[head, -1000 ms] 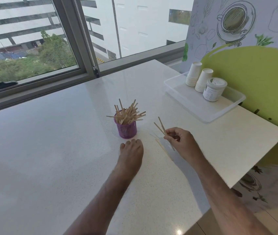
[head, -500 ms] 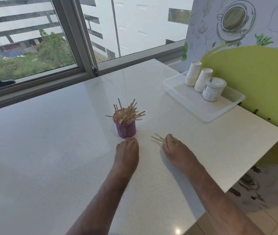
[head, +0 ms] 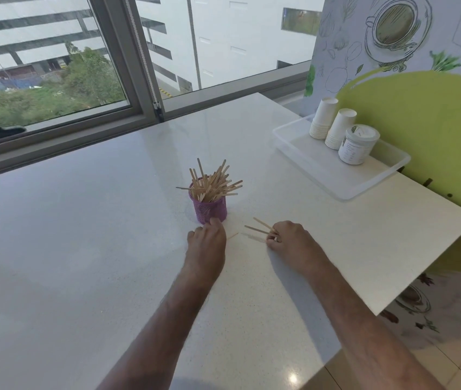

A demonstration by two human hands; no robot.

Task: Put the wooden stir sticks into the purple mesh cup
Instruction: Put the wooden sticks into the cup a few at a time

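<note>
Now, my right hand (head: 294,243) rests knuckles-up on the white table (head: 83,249), its fingers curled round the near ends of a few wooden stir sticks (head: 260,229); these lie low over the tabletop, and whether they touch it I cannot tell. Their long axes run from my fingertips up and to the left, the free ends aimed roughly toward the purple mesh cup (head: 209,211). The cup stands up-left of this grip, near but apart, already crowded with sticks that splay over its rim. My left hand (head: 206,243) lies flat, fingers straight, fingertips touching the cup's base, so it is the nearer hand and steadies the cup. One pale stick (head: 232,236) shows between the hands. Judged next: lift, tip the bundle upright, carry it over the rim.
</note>
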